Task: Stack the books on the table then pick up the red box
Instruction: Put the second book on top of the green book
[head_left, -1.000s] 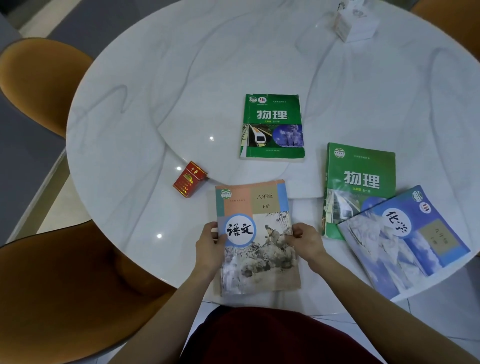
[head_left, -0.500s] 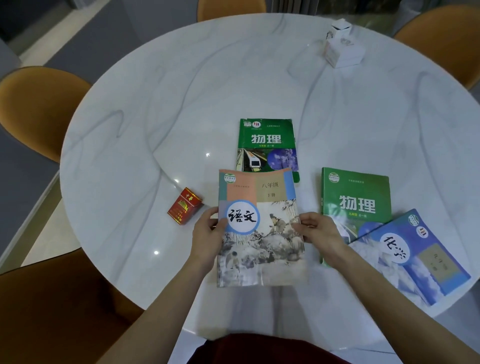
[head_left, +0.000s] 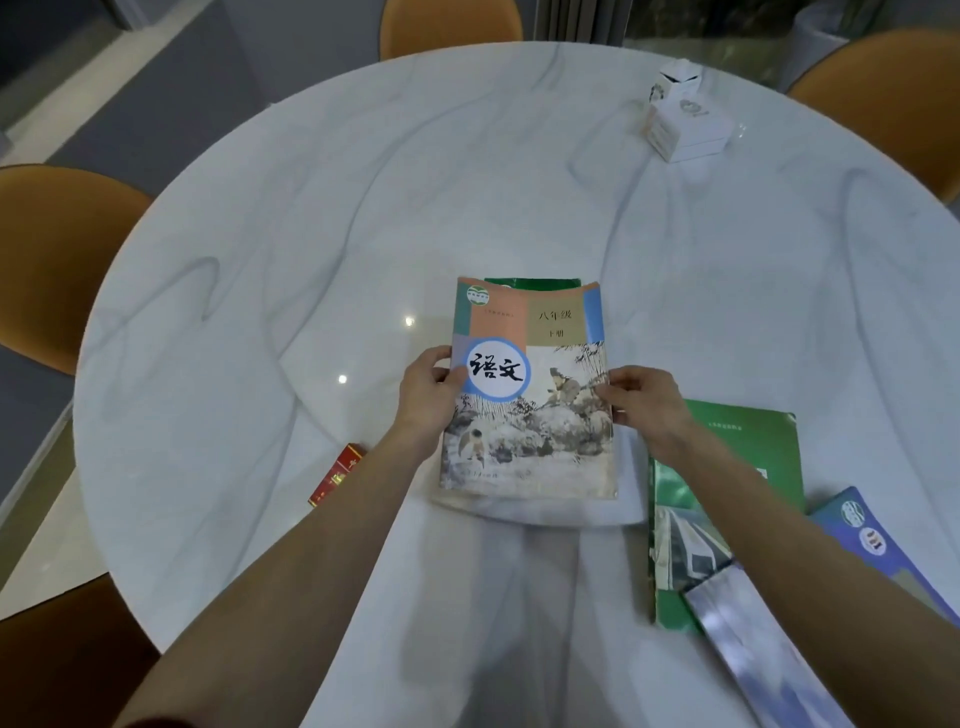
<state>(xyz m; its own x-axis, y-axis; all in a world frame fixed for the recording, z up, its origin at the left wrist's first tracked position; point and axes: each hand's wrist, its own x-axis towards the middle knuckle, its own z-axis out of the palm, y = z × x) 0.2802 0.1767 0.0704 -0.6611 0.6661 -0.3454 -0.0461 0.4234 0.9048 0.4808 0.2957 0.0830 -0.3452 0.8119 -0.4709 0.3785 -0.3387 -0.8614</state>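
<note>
Both hands hold a book with an orange and painted cover (head_left: 535, 410) by its side edges, my left hand (head_left: 428, 397) on the left edge and my right hand (head_left: 641, 402) on the right. It covers almost all of a green book (head_left: 535, 283), of which only the top strip shows. A second green book (head_left: 727, 499) lies to the right under my right forearm, with a blue book (head_left: 878, 551) overlapping its lower corner. The red box (head_left: 337, 475) lies left of my left forearm, partly hidden by it.
The books lie on a round white marble table (head_left: 311, 234). A white cube-shaped box (head_left: 683, 122) stands at the far right of the table. Orange chairs (head_left: 57, 249) stand around it at left, far side and far right.
Both hands have carried the orange book away from me, from the table's near edge to over the middle green book. The view has tilted so everything sits lower in frame.
</note>
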